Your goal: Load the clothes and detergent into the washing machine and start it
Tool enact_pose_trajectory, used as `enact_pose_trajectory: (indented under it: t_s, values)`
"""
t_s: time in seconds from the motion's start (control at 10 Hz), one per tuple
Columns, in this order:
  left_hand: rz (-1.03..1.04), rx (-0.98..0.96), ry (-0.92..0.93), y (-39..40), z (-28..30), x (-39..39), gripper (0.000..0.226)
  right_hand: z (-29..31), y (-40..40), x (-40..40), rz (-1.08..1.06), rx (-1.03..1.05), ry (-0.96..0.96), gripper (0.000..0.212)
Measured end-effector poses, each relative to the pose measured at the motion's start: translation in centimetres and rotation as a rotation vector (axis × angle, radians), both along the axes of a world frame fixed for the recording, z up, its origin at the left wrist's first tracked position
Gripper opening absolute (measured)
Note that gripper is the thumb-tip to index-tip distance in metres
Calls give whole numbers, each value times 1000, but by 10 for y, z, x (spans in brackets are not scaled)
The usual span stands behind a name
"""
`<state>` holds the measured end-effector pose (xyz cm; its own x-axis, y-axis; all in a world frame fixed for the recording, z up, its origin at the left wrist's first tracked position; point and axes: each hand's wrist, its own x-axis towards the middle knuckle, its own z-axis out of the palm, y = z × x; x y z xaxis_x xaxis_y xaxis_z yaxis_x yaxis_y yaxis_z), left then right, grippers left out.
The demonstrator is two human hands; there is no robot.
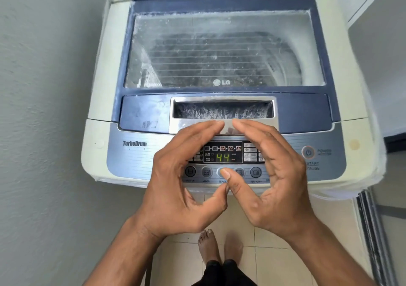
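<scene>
Pale grey wall (44,88) closes off one side of this narrow corner, and beige floor tiles (270,237) run under the washing machine (98,110), which stands against that wall. Its lid (224,51) is down; the window is cloudy, so the drum shows only dimly and I cannot tell what lies inside. Along the machine's near edge sits the control panel (136,158), its display (223,157) lit with a green "44" and a row of round buttons just below it.

Both hands hover over the panel, arched toward each other so they frame the display. The left hand (175,187) has its fingers extended and relaxed, tips near the silver lid handle (224,110), holding nothing. The right hand (274,182) mirrors it, fingers loosely curved, and its thumb tip lies over the button marked RINSE (219,172); whether it actually presses I cannot tell. At the panel's far right end the power button (308,152) sits beside the START/PAUSE label.

Below the machine's front, the person's bare feet (208,246) stand on the tiles.
</scene>
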<state>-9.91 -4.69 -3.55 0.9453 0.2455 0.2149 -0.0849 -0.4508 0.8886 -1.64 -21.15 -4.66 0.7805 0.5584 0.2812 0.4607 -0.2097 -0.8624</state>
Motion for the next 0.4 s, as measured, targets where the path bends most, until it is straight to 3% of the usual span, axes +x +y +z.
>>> enact_pose_trajectory:
  t_s: [0.3, 0.4]
  values:
    - [-15, 195, 46, -3, 33, -3, 94, 33, -5, -1, 1, -252, -128, 80]
    - [-29, 312, 113, -3, 46, -7, 103, 41, -11, -1, -3, -431, -189, 83]
